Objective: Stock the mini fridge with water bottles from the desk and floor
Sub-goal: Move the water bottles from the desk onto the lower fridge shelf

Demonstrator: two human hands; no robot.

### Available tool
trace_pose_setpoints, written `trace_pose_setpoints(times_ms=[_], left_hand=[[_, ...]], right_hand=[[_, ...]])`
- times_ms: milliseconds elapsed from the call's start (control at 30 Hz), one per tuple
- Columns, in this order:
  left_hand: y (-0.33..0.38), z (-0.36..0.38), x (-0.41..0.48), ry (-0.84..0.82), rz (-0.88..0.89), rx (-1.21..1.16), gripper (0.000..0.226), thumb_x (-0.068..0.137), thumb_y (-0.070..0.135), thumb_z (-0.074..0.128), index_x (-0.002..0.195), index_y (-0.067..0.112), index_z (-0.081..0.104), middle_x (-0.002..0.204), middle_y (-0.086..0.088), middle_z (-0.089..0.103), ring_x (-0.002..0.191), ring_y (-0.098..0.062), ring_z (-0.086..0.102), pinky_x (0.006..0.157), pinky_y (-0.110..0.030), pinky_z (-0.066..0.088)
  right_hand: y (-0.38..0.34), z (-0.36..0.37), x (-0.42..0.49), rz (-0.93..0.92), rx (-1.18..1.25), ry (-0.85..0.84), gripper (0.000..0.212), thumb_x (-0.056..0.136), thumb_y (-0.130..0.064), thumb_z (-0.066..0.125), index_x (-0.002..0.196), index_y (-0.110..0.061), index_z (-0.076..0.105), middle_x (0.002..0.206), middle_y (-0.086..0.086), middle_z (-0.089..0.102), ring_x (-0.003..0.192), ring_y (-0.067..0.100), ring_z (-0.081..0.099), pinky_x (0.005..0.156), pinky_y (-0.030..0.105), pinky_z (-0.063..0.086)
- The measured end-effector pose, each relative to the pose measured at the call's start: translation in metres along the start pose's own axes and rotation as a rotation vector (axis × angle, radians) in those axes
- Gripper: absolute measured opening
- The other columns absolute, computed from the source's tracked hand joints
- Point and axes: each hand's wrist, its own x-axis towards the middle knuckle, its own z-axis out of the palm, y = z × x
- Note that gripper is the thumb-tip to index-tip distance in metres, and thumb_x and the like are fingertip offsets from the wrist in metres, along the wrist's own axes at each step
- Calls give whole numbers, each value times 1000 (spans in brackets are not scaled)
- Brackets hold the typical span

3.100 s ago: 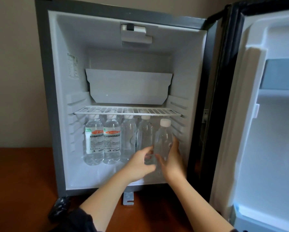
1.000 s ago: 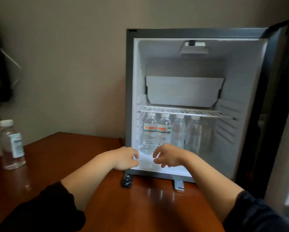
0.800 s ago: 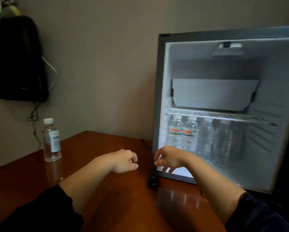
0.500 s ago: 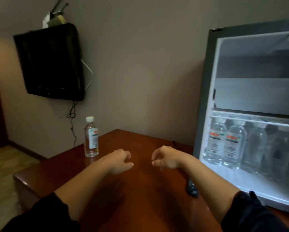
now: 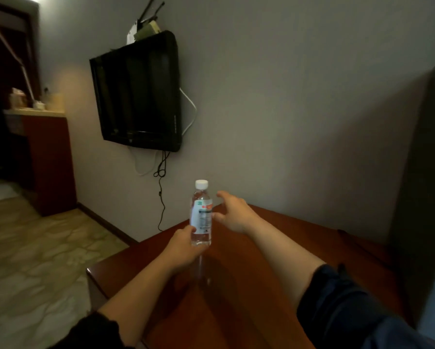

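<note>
One bottle (image 5: 201,216), one desk (image 5: 236,298) — left hand (image 5: 183,248) gripping

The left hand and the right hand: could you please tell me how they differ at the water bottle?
The left hand grips the water bottle at its lower part; the right hand is open, fingers spread, holding nothing. The left hand sits low, near the desk; the right hand is higher, level with the label. Both reach out from dark sleeves.
</note>
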Motion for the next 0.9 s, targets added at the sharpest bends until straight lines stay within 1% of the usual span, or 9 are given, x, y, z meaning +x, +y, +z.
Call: trace_pose_setpoints(times_ms=[133, 233, 300, 400, 467, 533, 600, 700, 900], left_hand=[[-11, -7, 31, 25, -44, -60, 66, 89, 24, 61, 142, 6, 28, 145, -12, 41, 131, -26, 43, 93, -25, 38], [-24, -10, 55, 28, -92, -77, 86, 85, 32, 64, 149, 11, 10, 155, -11, 23, 140, -28, 27, 110, -38, 31], [-29, -11, 69, 30, -90, -110, 91, 83, 32, 67, 150, 15, 8, 156, -10, 21, 141, -28, 25, 112, -43, 29], [-32, -8, 82, 26, -61, -197, 82, 83, 25, 68, 147, 12, 19, 151, -10, 31, 134, -27, 37, 106, -40, 35], [-31, -1, 87, -21, -24, -304, 60, 83, 17, 67, 135, 12, 37, 137, -11, 49, 116, -23, 52, 100, -39, 43], [-30, 6, 91, -23, -6, -357, 46, 83, 18, 68, 122, 15, 45, 122, -10, 59, 103, -20, 60, 96, -43, 49], [-31, 15, 97, 14, -16, -395, 44, 81, 23, 70, 118, 18, 46, 114, -7, 62, 101, -22, 62, 92, -45, 51], [-32, 23, 97, 60, -25, -386, 43, 79, 28, 71, 116, 22, 49, 104, 1, 62, 96, -20, 61, 76, -31, 51], [-29, 31, 62, 115, -8, -351, 43, 73, 29, 76, 109, 27, 53, 93, 11, 62, 85, -9, 60, 65, -21, 44]], right_hand=[[-17, 11, 38, -69, 17, 50, 62, 94, -18, 54, 147, -15, 23, 143, 16, 37, 130, 35, 41, 103, 40, 39], [-22, 16, 61, -96, 27, 123, 55, 95, -17, 51, 146, -16, 29, 143, 15, 39, 130, 32, 42, 104, 41, 38], [-21, 19, 73, -113, 4, 164, 48, 96, -18, 50, 143, -14, 38, 140, 14, 45, 127, 30, 46, 102, 39, 40], [-20, 26, 82, -109, 15, 222, 38, 95, -20, 52, 132, -13, 51, 127, 14, 58, 114, 31, 56, 89, 35, 46], [-17, 27, 83, -118, -5, 266, 31, 94, -21, 54, 124, -13, 58, 117, 14, 64, 109, 32, 58, 83, 33, 44], [-14, 24, 83, -119, -22, 275, 30, 92, -23, 57, 120, -12, 61, 116, 14, 66, 109, 32, 58, 84, 32, 44], [-15, 19, 83, -118, -35, 248, 30, 91, -24, 58, 118, -13, 63, 116, 14, 66, 111, 32, 58, 87, 33, 44], [-15, 13, 80, -117, -50, 205, 29, 91, -24, 58, 116, -11, 65, 115, 14, 67, 110, 32, 59, 89, 35, 45], [-11, 7, 45, -126, 52, 210, 33, 90, -28, 61, 121, -19, 64, 114, 10, 69, 109, 27, 62, 93, 35, 47]])
